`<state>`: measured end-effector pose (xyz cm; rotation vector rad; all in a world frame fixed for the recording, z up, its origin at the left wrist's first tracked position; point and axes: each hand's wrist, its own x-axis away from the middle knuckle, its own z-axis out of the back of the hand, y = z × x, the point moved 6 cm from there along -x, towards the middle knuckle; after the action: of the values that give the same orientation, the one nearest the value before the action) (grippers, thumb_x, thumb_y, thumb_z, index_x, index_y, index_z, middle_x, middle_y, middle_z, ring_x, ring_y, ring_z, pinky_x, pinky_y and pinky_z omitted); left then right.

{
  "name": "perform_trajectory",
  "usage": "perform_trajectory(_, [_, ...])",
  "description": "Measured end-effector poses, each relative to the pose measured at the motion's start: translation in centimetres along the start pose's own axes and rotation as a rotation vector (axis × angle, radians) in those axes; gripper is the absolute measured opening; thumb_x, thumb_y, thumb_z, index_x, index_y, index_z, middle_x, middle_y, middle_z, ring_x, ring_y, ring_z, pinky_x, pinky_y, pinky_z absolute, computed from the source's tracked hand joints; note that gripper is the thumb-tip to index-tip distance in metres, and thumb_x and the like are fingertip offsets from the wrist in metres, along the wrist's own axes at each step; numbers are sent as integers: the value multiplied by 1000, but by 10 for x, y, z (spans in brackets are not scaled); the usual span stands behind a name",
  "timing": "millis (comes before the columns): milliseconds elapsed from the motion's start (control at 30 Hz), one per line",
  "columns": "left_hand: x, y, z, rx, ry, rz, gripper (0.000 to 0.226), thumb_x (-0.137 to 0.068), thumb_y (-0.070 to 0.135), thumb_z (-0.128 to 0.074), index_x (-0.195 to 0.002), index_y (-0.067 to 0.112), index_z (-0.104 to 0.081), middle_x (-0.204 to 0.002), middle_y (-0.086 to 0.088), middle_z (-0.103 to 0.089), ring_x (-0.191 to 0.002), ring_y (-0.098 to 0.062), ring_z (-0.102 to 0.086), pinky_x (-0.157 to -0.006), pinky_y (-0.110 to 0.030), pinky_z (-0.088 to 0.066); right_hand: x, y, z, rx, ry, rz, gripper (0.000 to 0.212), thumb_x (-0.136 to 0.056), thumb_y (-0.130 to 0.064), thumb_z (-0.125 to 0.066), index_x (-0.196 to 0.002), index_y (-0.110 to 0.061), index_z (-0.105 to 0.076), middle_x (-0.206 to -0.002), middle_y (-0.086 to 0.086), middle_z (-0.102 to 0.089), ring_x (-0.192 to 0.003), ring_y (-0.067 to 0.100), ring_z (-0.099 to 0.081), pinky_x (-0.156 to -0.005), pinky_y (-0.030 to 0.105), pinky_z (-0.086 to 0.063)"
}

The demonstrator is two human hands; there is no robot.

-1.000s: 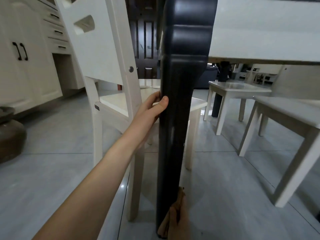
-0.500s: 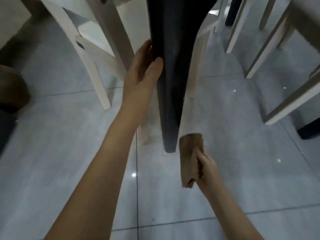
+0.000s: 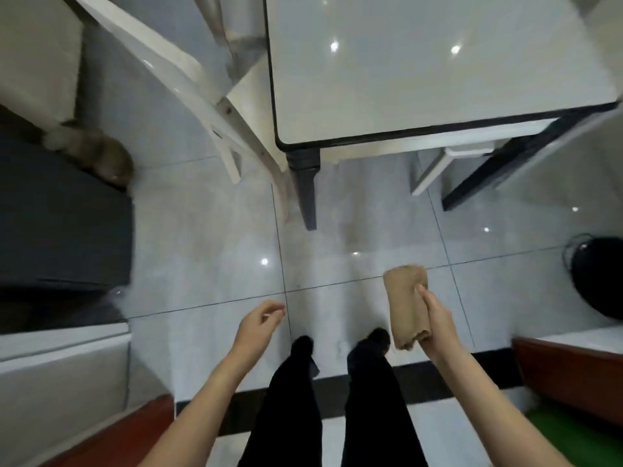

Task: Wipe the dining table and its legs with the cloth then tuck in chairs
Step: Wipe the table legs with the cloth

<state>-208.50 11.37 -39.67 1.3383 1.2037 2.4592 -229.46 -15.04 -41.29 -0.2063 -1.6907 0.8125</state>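
The person is standing now, both hands off the dark leg [image 3: 305, 193] — that leg looks done. Right hand [image 3: 435, 318] grips the folded cloth [image 3: 404, 308] in mid-air; left hand [image 3: 258, 323] hangs loosely curled, empty — chair [image 3: 188, 75] untucked beside the table [image 3: 421, 79]

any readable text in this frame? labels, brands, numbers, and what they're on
None: no text, label, brand or number shows anywhere in the head view.
Table top: bare and glossy, only light reflections.
Cloth in the right hand: plain brown, no tag visible.
White chair and dark table leg: no markings.
Dark round object at the right edge: too blurred to tell.
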Motion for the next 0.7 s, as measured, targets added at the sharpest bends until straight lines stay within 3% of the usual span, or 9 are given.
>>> perform_trajectory(133, [52, 30, 25, -74, -48, -101, 15, -94, 18, -52, -98, 21, -67, -93, 1, -70, -87, -16, -64, -78, -28, -48, 100, -17, 39, -129, 34, 78, 32, -96, -32, -52, -110, -7, -66, -110, 17, -69, -95, 27, -66, -78, 36, -52])
perform_trajectory(300, [57, 36, 39, -133, -124, -185, 17, -95, 13, -49, -97, 11, -66, -89, -9, -70, -83, -27, -64, -74, -32, -47, 180, 44, 86, -382, 176, 83, 45, -92, -37, -52, -117, 0, -61, -109, 24, -68, -95, 33, -66, -82, 39, -52])
perform_trajectory(367, [53, 31, 37, -160, -153, -159, 18, -95, 8, -48, -93, 9, -66, -87, -12, -70, -81, -30, -63, -71, -33, -46, 206, 83, 109, -504, 291, 86, 51, -89, -39, -56, -120, 1, -58, -106, 22, -67, -89, 32, -65, -74, 40, -54])
perform_trajectory(467, [52, 37, 13, -209, -217, -154, 18, -94, 7, -48, -91, 7, -66, -87, -15, -68, -78, -28, -60, -69, -31, -44, 242, 137, 141, -607, 432, 85, 58, -87, -50, -55, -111, 3, -55, -79, 24, -65, -60, 32, -64, -49, 36, -49])
perform_trajectory(533, [56, 48, -17, -236, -270, -169, 18, -95, 7, -47, -93, 6, -65, -87, -15, -66, -75, -25, -58, -68, -29, -43, 263, 168, 162, -708, 505, 72, 46, -96, -46, -43, -110, -3, -54, -71, 16, -69, -53, 28, -66, -49, 36, -44])
perform_trajectory(600, [64, 57, -56, -272, -341, -185, 18, -95, 6, -46, -95, 3, -64, -84, -12, -64, -73, -22, -56, -66, -26, -42, 281, 193, 185, -805, 586, 55, 43, -97, -42, -44, -119, -6, -53, -84, 16, -71, -58, 26, -68, -52, 36, -46])
perform_trajectory(633, [67, 61, -76, -301, -377, -194, 19, -95, 6, -46, -95, 2, -64, -83, -11, -64, -73, -22, -56, -66, -26, -42, 289, 204, 197, -838, 623, 57, 51, -91, -45, -53, -124, -6, -51, -97, 18, -69, -66, 27, -68, -56, 36, -49])
perform_trajectory(700, [74, 65, -118, -360, -434, -208, 19, -95, 8, -47, -96, 4, -66, -84, -11, -66, -74, -22, -57, -68, -28, -43, 299, 222, 223, -830, 670, 15, 93, -57, -58, -79, -129, -6, -50, -114, 22, -65, -86, 30, -64, -66, 38, -49])
